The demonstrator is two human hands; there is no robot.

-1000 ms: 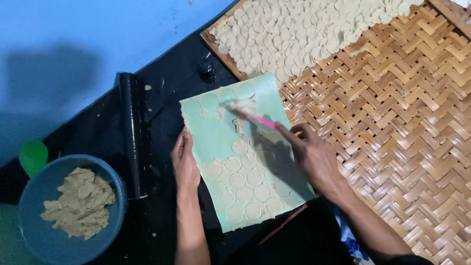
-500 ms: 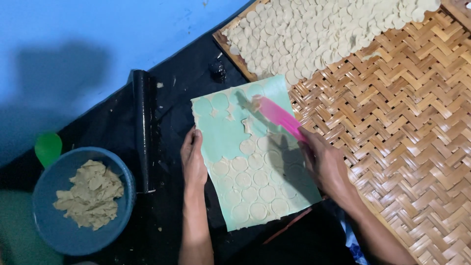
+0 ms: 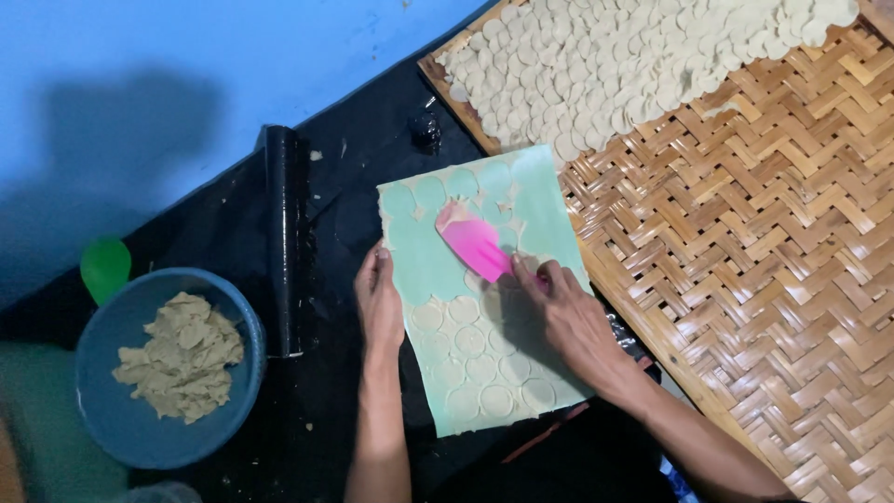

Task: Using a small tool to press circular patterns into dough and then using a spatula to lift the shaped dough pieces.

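A pale green board (image 3: 540,200) lies in front of me with thin round dough discs (image 3: 470,345) cut into its nearer half. My right hand (image 3: 568,321) grips a pink flat scraper (image 3: 475,244) whose blade lies on the board's upper middle. My left hand (image 3: 380,298) presses on the board's left edge, fingers together. Bare green circles show near the board's far end where discs are gone.
A woven bamboo mat (image 3: 764,233) spreads to the right, with many dough discs (image 3: 605,65) laid at its far end. A black rolling pin (image 3: 281,237) lies left of the board. A blue bowl (image 3: 102,419) of dough scraps sits at lower left, a green object (image 3: 104,265) beside it.
The pink scraper has turned from edge-on to flat and slid toward the board's middle. More bare green circles show at the board's far end. My left hand stays on the edge.
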